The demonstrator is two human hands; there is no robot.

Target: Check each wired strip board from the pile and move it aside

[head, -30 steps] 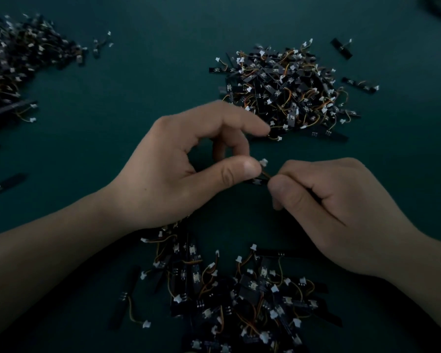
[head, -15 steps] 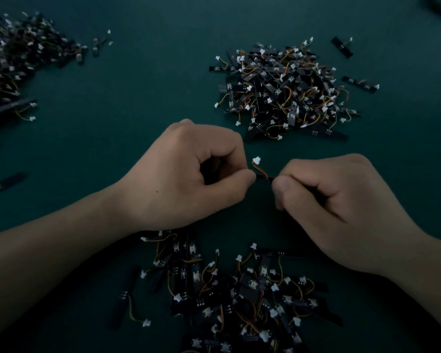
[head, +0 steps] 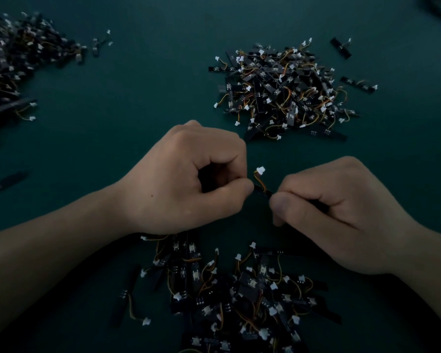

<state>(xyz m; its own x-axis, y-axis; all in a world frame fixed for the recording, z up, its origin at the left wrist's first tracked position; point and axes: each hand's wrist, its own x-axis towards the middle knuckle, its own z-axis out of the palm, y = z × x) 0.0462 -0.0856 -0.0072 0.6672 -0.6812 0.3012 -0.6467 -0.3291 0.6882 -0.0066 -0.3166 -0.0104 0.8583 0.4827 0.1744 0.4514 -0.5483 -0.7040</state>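
Thumb and forefinger of the left hand (head: 178, 179) are pinching the left end of one wired strip board (head: 262, 191) above the middle of the dark green table (head: 143, 103), with the remaining fingers curling into a loose fist. The right hand (head: 341, 215) is gripping the board's right end in the same way, its thumb lying along the top and its other fingers folding under. Only a short black stretch of the board is showing in the gap between the two thumbs; the rest is hiding inside the right hand. A thin orange and yellow wire (head: 259, 180) is rising from that stretch toward the far side and ending in a small white connector (head: 260, 170), which is standing free of both hands.

On the near side of the hands, a loose pile of boards (head: 239, 289) is spreading across the table, its black strips and wires crossing one another, and the left wrist is covering its far left edge. One lone board (head: 124, 305) is lying just left of this pile. A denser heap (head: 283, 93) is sitting far and to the right, well apart from the hands, with two stray boards (head: 359, 85) lying beside its right edge. A third heap (head: 15, 62) is running off the far left edge of the view.
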